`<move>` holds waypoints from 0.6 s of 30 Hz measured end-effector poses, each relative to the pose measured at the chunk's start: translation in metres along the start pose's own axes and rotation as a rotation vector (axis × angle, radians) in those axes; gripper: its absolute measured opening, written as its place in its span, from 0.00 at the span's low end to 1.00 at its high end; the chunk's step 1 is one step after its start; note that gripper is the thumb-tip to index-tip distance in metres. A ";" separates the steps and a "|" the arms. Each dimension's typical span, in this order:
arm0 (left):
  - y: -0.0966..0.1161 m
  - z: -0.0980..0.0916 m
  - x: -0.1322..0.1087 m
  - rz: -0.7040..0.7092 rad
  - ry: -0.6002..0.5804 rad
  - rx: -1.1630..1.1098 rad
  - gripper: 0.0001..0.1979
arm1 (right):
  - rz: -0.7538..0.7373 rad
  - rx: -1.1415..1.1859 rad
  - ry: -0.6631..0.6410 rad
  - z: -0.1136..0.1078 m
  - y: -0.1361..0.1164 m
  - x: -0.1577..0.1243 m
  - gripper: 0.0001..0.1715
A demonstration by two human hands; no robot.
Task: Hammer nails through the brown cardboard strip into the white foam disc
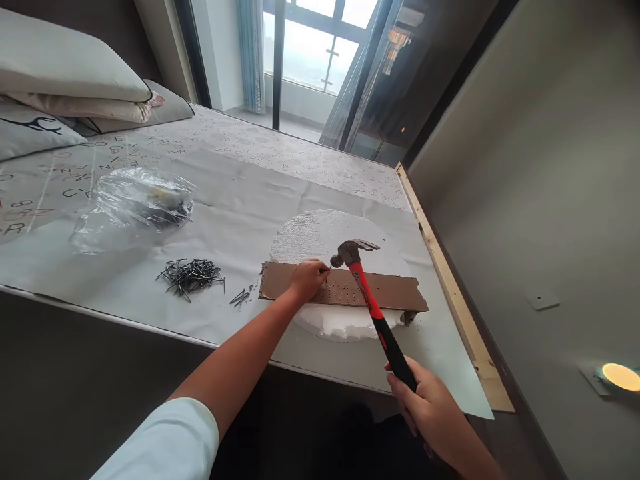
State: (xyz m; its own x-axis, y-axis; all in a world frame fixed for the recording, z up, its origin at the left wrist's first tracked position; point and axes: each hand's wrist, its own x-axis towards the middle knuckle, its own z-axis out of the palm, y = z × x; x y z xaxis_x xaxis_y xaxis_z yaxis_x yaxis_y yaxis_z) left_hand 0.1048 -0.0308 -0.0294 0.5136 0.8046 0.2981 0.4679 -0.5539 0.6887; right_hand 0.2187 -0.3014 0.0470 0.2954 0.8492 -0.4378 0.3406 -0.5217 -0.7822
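Note:
My right hand (pixel 429 412) grips the black end of a claw hammer (pixel 373 303) with a red and black handle. Its steel head (pixel 350 252) hovers just above a brown cardboard strip (pixel 400 292). The strip lies across a round white foam disc (pixel 320 237) and shows rows of nail heads. My left hand (pixel 307 277) rests on the strip's left part, fingers pinched on a small nail (pixel 329 269) right under the hammer head. A pile of loose dark nails (pixel 190 275) lies to the left, with a few more nails (pixel 240 297) beside the strip.
Grey paper (pixel 225 200) covers the bed's surface. A crumpled clear plastic bag (pixel 135 207) lies at the left. Stacked pillows (pixel 70 73) sit at the far left. A wooden rail (pixel 450 280) runs along the right edge beside a wall. A glass door (pixel 310 53) stands behind.

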 end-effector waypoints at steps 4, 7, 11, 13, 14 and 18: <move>0.000 0.000 0.000 -0.009 0.002 -0.016 0.07 | -0.004 -0.073 0.037 -0.001 -0.002 0.000 0.17; 0.000 -0.001 -0.001 -0.022 0.001 -0.027 0.07 | 0.020 -0.121 0.010 0.002 0.001 0.001 0.16; -0.001 -0.001 -0.002 0.001 -0.010 -0.032 0.08 | 0.008 -0.133 0.012 0.001 -0.003 -0.006 0.19; -0.002 0.000 -0.002 0.007 -0.005 -0.030 0.08 | -0.015 -0.128 0.050 -0.002 -0.008 -0.011 0.21; -0.002 0.000 -0.002 0.007 -0.004 -0.028 0.08 | -0.019 -0.122 0.056 -0.003 -0.010 -0.012 0.22; -0.003 0.001 -0.002 0.007 -0.004 -0.007 0.08 | -0.007 -0.103 0.061 0.001 -0.012 -0.007 0.21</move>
State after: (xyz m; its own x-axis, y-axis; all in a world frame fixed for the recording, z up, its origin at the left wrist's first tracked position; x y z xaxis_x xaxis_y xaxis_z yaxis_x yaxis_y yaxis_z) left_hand 0.1029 -0.0307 -0.0325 0.5195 0.7999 0.3003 0.4591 -0.5577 0.6915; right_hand 0.2115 -0.3012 0.0586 0.3456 0.8479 -0.4021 0.4318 -0.5241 -0.7341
